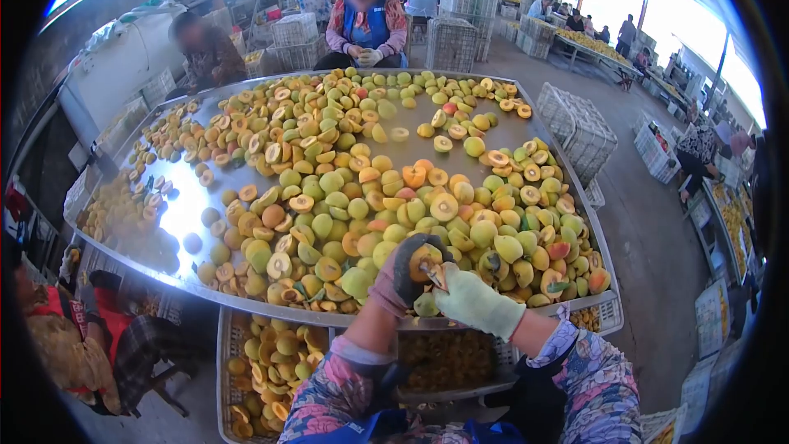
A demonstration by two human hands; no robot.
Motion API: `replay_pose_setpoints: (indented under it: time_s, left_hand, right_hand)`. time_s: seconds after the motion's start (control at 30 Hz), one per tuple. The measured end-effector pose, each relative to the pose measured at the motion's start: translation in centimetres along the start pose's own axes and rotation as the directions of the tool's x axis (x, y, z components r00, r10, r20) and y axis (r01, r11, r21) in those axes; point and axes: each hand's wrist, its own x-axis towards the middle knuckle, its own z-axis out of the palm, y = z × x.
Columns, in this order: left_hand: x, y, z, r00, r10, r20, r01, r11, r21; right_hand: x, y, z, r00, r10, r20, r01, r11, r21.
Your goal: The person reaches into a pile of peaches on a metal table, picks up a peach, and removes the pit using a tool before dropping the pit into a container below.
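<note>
In the head view, my left hand (417, 270), in a dark glove, is closed around a peach half (426, 263) with its cut face turned up. My right hand (477, 302), in a pale green glove, is closed on a small pitting tool (440, 277), its tip against the fruit; most of the tool is hidden by the fingers. Both hands are over the near edge of a metal table (394, 148). Around them lies a heap of yellow-green peaches (444, 207), many halved with the stones showing.
Below the table edge, a crate (223, 370) of peach halves stands left of a darker bin (448, 358). Across the table sits a person (366, 29) in gloves; others sit at the left. Stacked white crates (575, 131) line the right side, with further fruit tables (596, 45) behind.
</note>
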Motion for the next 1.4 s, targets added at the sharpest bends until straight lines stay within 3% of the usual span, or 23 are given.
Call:
replay_pose_setpoints:
  time_s: [0.2,0.3,0.37,0.5,0.53,0.57,0.63,0.7,0.77,0.8,0.83,0.87,0.93,0.97,1.0,1.03,1.07,1.1,1.13,1.17,1.3,1.37,1.4]
  left_hand:
    - [-0.5,-1.0,0.2,0.999,-0.012,0.034,0.008,0.992,0.125]
    - [-0.4,-0.6,0.5,0.998,-0.044,-0.055,0.047,0.998,0.044]
    - [-0.5,-0.7,0.8,0.993,-0.058,-0.099,0.057,0.998,-0.011]
    - [-0.9,-2.2,1.0,0.997,-0.058,-0.047,0.060,0.998,0.032]
    - [-1.0,-2.5,1.1,0.996,-0.083,-0.037,0.086,0.992,0.090]
    - [-0.7,-2.1,0.8,0.996,-0.085,-0.037,0.088,0.992,0.089]
    - [-0.2,-1.3,0.2,0.996,-0.072,0.056,0.066,0.992,0.111]
    - [-0.4,-0.9,0.6,0.997,-0.072,-0.035,0.076,0.991,0.112]
    - [-0.9,-1.4,1.5,0.988,-0.077,-0.130,0.092,0.990,0.108]
    - [-1.1,-2.2,2.0,0.968,-0.181,-0.173,0.162,0.980,-0.116]
    - [-1.2,-3.0,2.4,0.939,-0.287,-0.190,0.213,0.918,-0.335]
    - [-1.0,-2.4,2.4,0.940,-0.286,-0.187,0.213,0.919,-0.332]
    - [-0.8,-1.1,2.2,0.898,-0.438,-0.030,0.125,0.321,-0.939]
    - [-0.8,-1.3,2.0,0.897,-0.440,-0.030,0.126,0.321,-0.939]
    - [-1.0,-1.7,1.8,0.920,-0.392,-0.013,0.195,0.485,-0.853]
    - [-1.0,-1.9,1.6,0.939,-0.345,0.015,0.245,0.635,-0.733]
    - [-0.9,-1.9,1.1,0.939,-0.343,0.015,0.244,0.635,-0.733]
    - [-0.8,-1.8,0.7,0.974,-0.226,0.000,0.208,0.894,-0.398]
    - [-0.9,-1.8,0.6,0.993,-0.116,0.036,0.116,0.993,0.002]
    - [-0.9,-1.7,0.6,0.992,-0.119,0.036,0.119,0.993,-0.001]
    - [-0.4,-1.1,0.6,0.999,0.019,-0.046,-0.016,0.998,0.057]
    - [-0.4,-1.2,0.7,0.998,-0.003,-0.057,0.003,1.000,0.007]
    - [-0.5,-1.7,1.0,0.989,-0.144,-0.033,0.134,0.968,-0.212]
  right_hand:
    - [0.1,-0.5,-0.7,0.987,0.099,0.126,-0.065,0.966,-0.251]
    - [-0.1,-0.1,-0.1,0.998,-0.040,0.046,0.043,0.996,-0.078]
    - [0.0,-1.3,-0.5,0.965,0.150,0.216,-0.222,0.904,0.365]
    - [-0.3,-1.8,-0.6,0.892,0.289,0.347,-0.430,0.778,0.458]
    - [-0.4,0.3,0.6,0.976,0.142,0.165,-0.170,0.970,0.172]
    - [-0.4,0.7,0.9,0.996,-0.072,0.046,0.080,0.980,-0.181]
    - [-0.4,1.1,1.0,0.998,-0.042,0.055,0.052,0.981,-0.188]
    - [-0.2,0.5,0.8,0.999,-0.018,0.047,0.027,0.981,-0.194]
    - [-0.1,-0.1,1.2,0.996,0.048,0.072,-0.068,0.950,0.305]
    - [-0.2,-1.2,0.9,0.996,0.049,0.073,-0.069,0.950,0.305]
    - [-0.2,-2.7,0.3,0.967,0.195,0.167,-0.251,0.849,0.464]
    - [-0.2,-3.5,-0.1,0.907,0.313,0.283,-0.422,0.690,0.588]
    - [-0.3,-3.2,0.4,0.908,0.295,0.299,-0.420,0.658,0.626]
    - [-0.5,-2.9,0.9,0.906,0.279,0.319,-0.423,0.624,0.657]
    - [-0.6,-2.1,1.8,0.904,0.280,0.323,-0.427,0.622,0.656]
    - [-0.7,-0.8,2.9,0.952,0.239,0.191,-0.305,0.795,0.524]
    - [-0.5,0.2,3.4,0.984,0.162,0.068,-0.176,0.921,0.347]
    - [-0.5,1.1,3.5,0.984,0.163,0.068,-0.176,0.922,0.345]
    - [-0.7,1.9,3.5,1.000,0.015,0.004,-0.016,0.996,0.086]
    - [-0.8,1.9,3.3,0.989,-0.145,-0.018,0.139,0.973,-0.185]
    - [-0.8,-0.6,0.8,0.998,-0.058,0.004,0.058,0.983,-0.171]
    - [-0.7,-2.5,-0.5,0.898,0.302,0.321,-0.409,0.841,0.355]
    - [-0.6,-2.6,-0.5,0.896,0.302,0.325,-0.411,0.840,0.353]
